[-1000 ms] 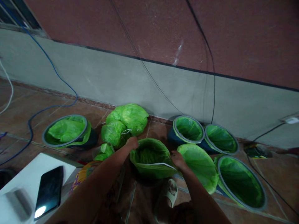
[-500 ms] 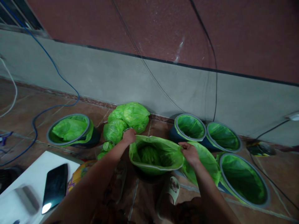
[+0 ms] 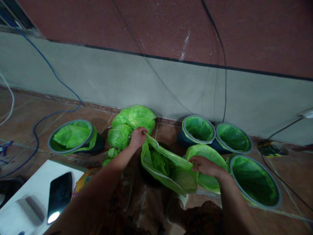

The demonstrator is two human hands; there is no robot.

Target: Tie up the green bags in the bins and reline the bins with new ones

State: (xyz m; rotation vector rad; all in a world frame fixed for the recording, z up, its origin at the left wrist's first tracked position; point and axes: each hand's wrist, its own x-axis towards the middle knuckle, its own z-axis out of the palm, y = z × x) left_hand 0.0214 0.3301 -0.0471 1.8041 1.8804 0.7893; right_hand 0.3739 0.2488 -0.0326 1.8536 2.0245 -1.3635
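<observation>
Between my hands a green plastic bag [image 3: 181,160] is stretched at its rim, its lower part sitting in a dark bin [image 3: 148,176] on the floor before my feet. My left hand [image 3: 138,137] pinches the bag's far left edge, fingers closed. With its fingers also closed, my right hand [image 3: 201,164] grips the right side of the rim. More crumpled green plastic [image 3: 160,161] shows inside the bag. Just past my left hand lie full-looking green bags [image 3: 133,119] against the wall. A green-lined bin [image 3: 206,166] stands close behind my right hand.
Bins with grey rims and green liners stand right, among them a large one [image 3: 255,181], and another [image 3: 70,135] stands left. A phone [image 3: 59,195] lies on a white table [image 3: 41,176] at lower left. A blue cable [image 3: 57,112] crosses the tiled floor.
Both hands still hold the bag rim. My left hand has risen slightly and my right moved a little right and down; the bag's mouth has gone from wide and round to slanted and narrower.
</observation>
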